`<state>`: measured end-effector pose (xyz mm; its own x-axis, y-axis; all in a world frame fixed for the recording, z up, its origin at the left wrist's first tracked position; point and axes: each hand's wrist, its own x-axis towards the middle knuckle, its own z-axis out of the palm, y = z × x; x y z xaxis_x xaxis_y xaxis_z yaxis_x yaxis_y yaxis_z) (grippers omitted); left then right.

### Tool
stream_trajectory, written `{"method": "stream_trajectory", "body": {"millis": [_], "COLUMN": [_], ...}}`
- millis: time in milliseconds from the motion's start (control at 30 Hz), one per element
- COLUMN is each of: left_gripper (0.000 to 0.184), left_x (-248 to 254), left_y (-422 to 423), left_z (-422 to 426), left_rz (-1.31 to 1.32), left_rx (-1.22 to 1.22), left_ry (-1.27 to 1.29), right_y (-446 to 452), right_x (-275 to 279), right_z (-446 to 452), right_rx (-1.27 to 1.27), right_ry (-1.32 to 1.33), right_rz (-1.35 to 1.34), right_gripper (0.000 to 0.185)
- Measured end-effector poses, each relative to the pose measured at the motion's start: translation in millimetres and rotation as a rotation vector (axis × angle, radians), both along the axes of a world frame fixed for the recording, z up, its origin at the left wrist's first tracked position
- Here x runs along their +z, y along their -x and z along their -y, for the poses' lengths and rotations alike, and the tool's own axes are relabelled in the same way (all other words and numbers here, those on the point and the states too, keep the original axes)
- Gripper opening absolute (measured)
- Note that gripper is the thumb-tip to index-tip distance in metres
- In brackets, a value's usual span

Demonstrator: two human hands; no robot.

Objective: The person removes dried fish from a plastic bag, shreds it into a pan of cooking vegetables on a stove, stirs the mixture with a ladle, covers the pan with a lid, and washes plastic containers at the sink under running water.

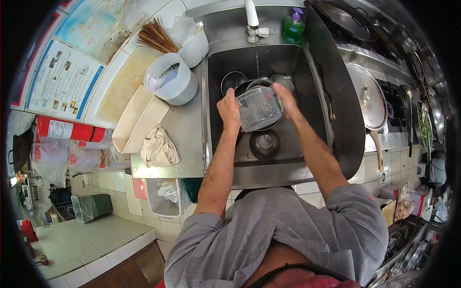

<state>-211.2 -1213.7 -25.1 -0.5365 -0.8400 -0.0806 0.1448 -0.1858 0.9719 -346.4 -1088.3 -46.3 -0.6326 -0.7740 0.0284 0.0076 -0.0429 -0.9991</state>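
Note:
A clear plastic container (259, 110), wet with drops, is held over the sink (307, 144) between both hands. My left hand (229, 109) grips its left side and my right hand (287, 101) its upper right side. Water runs from the white faucet (251, 17) just behind the container. Beneath and around it in the basin are metal bowls; one round metal bowl (264, 144) lies near the front, another bowl (234, 81) at the back left. The container partly hides the dishes under it.
A green soap bottle (294, 28) stands behind the sink. On the left counter are a white bucket (177, 89), a beige bin (137, 117) and a crumpled cloth (161, 148). A large lidded pan (367, 98) sits on the stove at right.

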Motion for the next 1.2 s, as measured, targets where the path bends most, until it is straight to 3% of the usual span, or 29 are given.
{"method": "stream_trajectory", "body": {"millis": [67,100,133,167,200,233,300,333,400,433,500,533,567,633,700,800,867,933,1033,1100,1167,1200], "left_gripper": [0.055,0.058,0.058,0.059,0.06,0.064,0.065,0.065,0.066,0.066,0.066,0.065,0.065,0.061,0.056,0.046,0.045,0.051,0.049,0.047,0.047,0.046], "left_x": [-3,-5,-9,-1,2,-9,5,14,26,26,27,16,14,12,-3,-5,1,11,20,2,-7,-17], "left_y": [3,4,4,8,13,23,31,31,25,23,22,31,36,47,46,27,18,22,31,26,18,12], "left_z": [0,-3,-8,-17,-25,-31,-42,-43,-39,-36,-31,-30,-34,-37,-31,-27,-45,-71,-59,-36,-17,-9], "left_rz": [0.084,0.175,0.185,0.232,0.277,0.356,0.214,0.211,0.205,0.208,0.027,0.014,0.011,0.172,0.209,0.338,0.341,0.247,0.242,0.392,0.382,0.284], "left_rx": [-0.01,-0.019,-0.027,0.004,0.034,0.071,0.133,0.127,0.024,0.02,0.107,0.172,0.166,0.379,0.379,0.349,0.346,0.359,0.391,0.376,0.27,0.233], "left_ry": [0.115,0.223,0.219,0.386,0.553,0.774,0.501,0.506,0.39,0.392,0.143,0.091,0.096,0.534,0.637,0.978,0.894,0.814,0.747,0.745,0.569,0.403], "right_y": [8,13,17,19,5,-7,-23,-16,5,17,39,38,18,-43,-62,-39,-8,17,-36,-50,-39,-28], "right_x": [0,4,7,17,37,43,77,71,48,37,15,-28,-36,-39,-41,3,1,-25,2,-20,-68,-58], "right_z": [-1,2,5,10,14,20,18,18,15,8,-8,-5,-4,7,28,6,4,11,23,39,59,61], "right_rx": [-0.225,-0.23,-0.221,-0.199,-0.133,-0.108,-0.054,-0.062,0.009,0.005,0.231,0.355,0.354,-0.061,-0.235,-0.227,-0.177,-0.367,-0.443,-0.542,-0.563,-0.494], "right_ry": [0.043,0.043,-0.103,-0.242,-0.332,-0.331,-0.407,-0.408,0.017,0.018,0.261,0.481,0.488,0.748,0.589,0.443,0.379,0.461,0.349,0.272,-0.117,-0.141], "right_rz": [0.486,0.488,-0.004,-0.501,-0.734,-1.135,-1.062,-1.061,-0.577,-0.573,0.849,1.143,1.137,1.33,1.484,1.419,1.354,1.292,1.114,1.214,0.336,0.181], "right_gripper": [0.025,0.025,0.025,0.027,0.032,0.031,0.033,0.033,0.038,0.038,0.036,0.036,0.036,0.039,0.041,0.044,0.044,0.042,0.036,0.032,0.028,0.026]}}
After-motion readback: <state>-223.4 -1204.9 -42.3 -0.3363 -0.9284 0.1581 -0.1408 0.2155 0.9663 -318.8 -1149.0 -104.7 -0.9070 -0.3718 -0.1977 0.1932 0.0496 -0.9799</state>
